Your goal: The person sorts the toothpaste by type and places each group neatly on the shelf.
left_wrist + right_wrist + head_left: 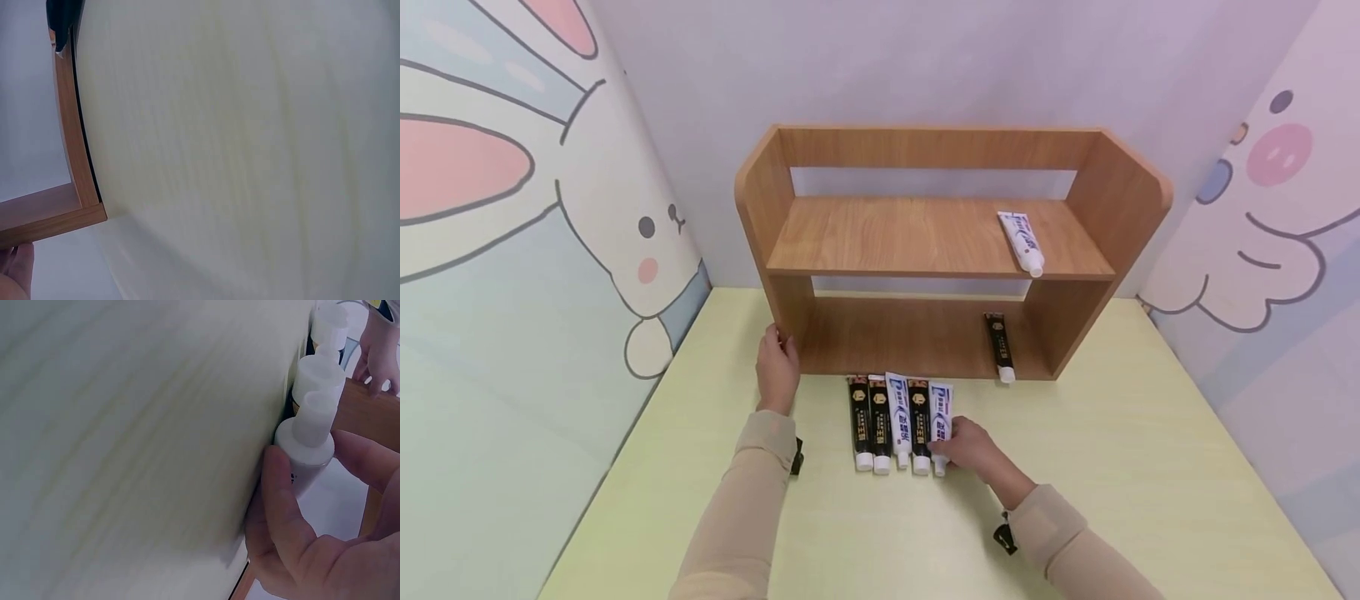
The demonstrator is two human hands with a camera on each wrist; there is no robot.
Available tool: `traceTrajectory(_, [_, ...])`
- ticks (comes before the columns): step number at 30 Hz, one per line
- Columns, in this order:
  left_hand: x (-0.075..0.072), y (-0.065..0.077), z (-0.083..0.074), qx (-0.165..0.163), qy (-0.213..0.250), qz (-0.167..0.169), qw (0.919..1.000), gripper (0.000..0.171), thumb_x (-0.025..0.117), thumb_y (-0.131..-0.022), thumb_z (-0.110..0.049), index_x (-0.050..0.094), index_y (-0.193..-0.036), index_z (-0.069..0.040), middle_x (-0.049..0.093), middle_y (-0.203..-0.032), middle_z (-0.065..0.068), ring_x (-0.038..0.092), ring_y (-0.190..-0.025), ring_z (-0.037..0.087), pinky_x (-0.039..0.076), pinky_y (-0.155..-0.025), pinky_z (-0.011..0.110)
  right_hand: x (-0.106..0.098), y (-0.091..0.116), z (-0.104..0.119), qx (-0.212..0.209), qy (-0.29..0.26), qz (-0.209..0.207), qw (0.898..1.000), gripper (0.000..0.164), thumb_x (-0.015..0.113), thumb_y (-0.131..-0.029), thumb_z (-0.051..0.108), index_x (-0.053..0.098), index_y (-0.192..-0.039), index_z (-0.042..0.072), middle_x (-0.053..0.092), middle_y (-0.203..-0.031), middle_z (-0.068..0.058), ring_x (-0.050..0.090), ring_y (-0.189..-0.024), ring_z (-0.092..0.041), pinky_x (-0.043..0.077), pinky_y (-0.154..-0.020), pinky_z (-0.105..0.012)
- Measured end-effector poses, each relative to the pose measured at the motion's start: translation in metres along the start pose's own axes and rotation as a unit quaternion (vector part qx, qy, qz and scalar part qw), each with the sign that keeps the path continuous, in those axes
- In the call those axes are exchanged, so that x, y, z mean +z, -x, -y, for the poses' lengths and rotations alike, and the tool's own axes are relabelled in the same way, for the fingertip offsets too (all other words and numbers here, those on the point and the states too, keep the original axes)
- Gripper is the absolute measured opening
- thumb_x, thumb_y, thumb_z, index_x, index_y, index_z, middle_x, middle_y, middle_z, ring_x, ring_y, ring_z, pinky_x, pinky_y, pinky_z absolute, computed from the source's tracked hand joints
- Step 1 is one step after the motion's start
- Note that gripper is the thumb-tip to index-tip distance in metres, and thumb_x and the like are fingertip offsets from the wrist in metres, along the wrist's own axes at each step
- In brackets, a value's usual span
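Note:
A row of toothpaste tubes lies on the table in front of a wooden shelf (925, 237), caps toward the person. Black tubes (861, 417) and white tubes (898, 417) are mixed in it. My right hand (972, 447) is at the rightmost white toothpaste tube (940, 408). In the right wrist view, thumb and fingers pinch this tube (306, 453) just behind its white cap. My left hand (777, 367) grips the front edge of the shelf's left side panel; only part of that hand (19, 272) shows in the left wrist view.
One white tube (1021, 242) lies on the upper shelf board at the right, its cap at the front edge. A black tube (999, 346) lies on the lower board below it. Cartoon-printed walls (625, 208) border the pale yellow table (1150, 450).

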State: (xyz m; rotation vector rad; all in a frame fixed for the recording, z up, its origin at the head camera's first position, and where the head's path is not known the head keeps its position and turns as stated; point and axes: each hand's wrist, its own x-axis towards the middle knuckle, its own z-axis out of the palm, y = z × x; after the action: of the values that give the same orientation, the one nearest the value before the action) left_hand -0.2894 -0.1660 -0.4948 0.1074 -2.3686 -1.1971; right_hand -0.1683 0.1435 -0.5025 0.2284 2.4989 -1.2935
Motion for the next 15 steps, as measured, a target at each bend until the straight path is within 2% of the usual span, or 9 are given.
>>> traceTrajectory(15, [-0.0018,0.0017,-0.0007,-0.004,0.001,0.006,1.0000,0.031,0.052,-0.101,-0.009,0.044,-0.129,0.001,0.053,-0.113,0.021,0.057,-0.101,0.037,0.051,-0.086,0.049,0.0012,0.0019,0.0007,-0.013,0.020,-0.004,1.000,0.049,0.076,-0.082,0.010,0.052,-0.119,-0.012,0.062,-0.089,-0.010,0.057,-0.073,-0.021,0.053,-0.062,-0.034])
